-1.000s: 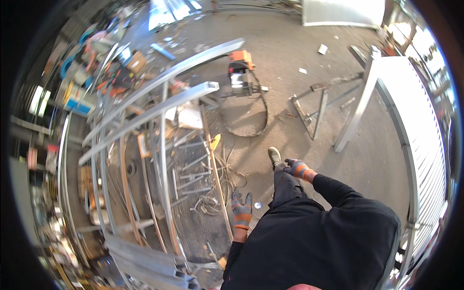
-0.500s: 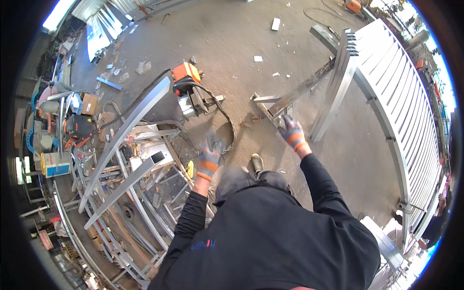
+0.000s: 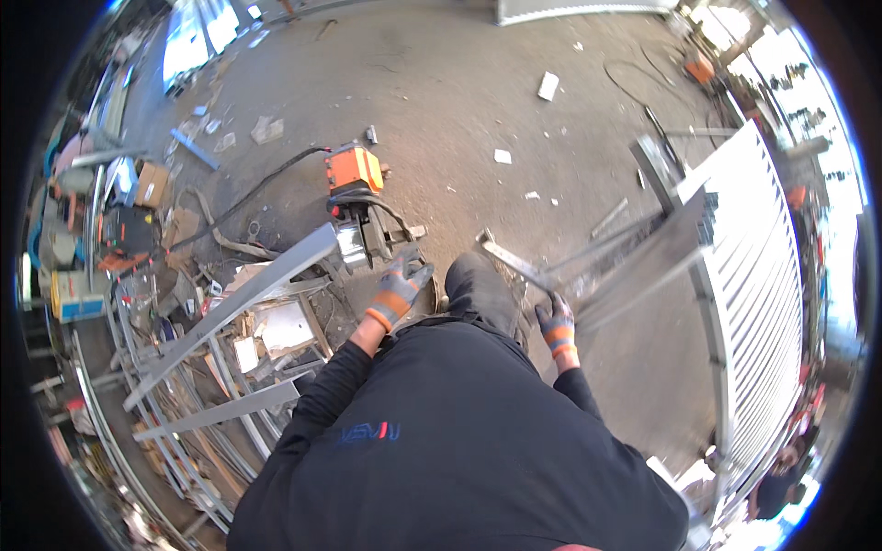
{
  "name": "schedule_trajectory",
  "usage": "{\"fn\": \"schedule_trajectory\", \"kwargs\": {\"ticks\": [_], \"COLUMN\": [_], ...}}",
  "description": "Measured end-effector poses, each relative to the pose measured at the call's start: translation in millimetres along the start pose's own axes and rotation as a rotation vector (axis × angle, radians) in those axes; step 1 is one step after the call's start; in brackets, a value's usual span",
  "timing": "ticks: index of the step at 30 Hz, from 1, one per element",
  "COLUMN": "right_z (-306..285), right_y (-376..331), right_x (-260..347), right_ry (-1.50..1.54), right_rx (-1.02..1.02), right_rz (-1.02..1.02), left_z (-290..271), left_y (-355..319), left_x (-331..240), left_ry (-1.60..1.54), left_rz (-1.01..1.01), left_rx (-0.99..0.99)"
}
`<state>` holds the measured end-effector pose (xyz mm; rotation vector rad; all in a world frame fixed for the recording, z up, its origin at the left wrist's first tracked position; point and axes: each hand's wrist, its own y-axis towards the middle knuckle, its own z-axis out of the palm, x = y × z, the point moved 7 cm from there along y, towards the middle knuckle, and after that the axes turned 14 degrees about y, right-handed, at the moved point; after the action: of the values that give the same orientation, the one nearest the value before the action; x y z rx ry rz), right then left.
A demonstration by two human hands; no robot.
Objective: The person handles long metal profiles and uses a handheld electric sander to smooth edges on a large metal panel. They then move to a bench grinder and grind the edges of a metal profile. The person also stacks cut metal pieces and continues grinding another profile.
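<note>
A steel frame (image 3: 588,266) is being gripped by the gloved right hand (image 3: 555,323) in a workshop yard, the fingers (image 3: 549,310) being closed around a bar near the frame's lower corner. The frame (angle bars joined into an open, slanting shape) is lying tilted on the concrete floor (image 3: 441,101), its far end resting against a white slatted gate (image 3: 772,275). The left hand (image 3: 401,285), also gloved in grey and orange, is being held free, fingers loosely spread and holding nothing, just beside an orange welder (image 3: 354,174) and its black cable (image 3: 248,197).

The frame is judged to be stiff and heavy, with hard edges and a smooth, possibly slippery surface; a hold on a long bar close to a welded joint, with both hands well apart, would likely be steadiest. To the person's left, a rack (image 3: 184,367) of grey bars and curved rods is standing, and scraps of paper (image 3: 548,85) are lying scattered over the floor.
</note>
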<state>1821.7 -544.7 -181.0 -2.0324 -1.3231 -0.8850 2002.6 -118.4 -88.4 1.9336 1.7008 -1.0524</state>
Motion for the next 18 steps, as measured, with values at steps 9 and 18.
{"fn": "schedule_trajectory", "kwargs": {"ticks": [9,18], "right_z": [75.2,170.0], "right_y": [301.4,771.0], "right_x": [70.2,225.0], "right_ry": [0.112,0.345], "right_rx": [0.079,0.219], "right_rz": [0.143,0.093], "left_z": [-72.9,-190.7], "left_y": [317.5,632.1], "left_x": [-10.6,30.9], "left_ry": [-0.404,-0.151], "left_rz": [0.035,-0.14], "left_rx": [-0.091,-0.093]}}
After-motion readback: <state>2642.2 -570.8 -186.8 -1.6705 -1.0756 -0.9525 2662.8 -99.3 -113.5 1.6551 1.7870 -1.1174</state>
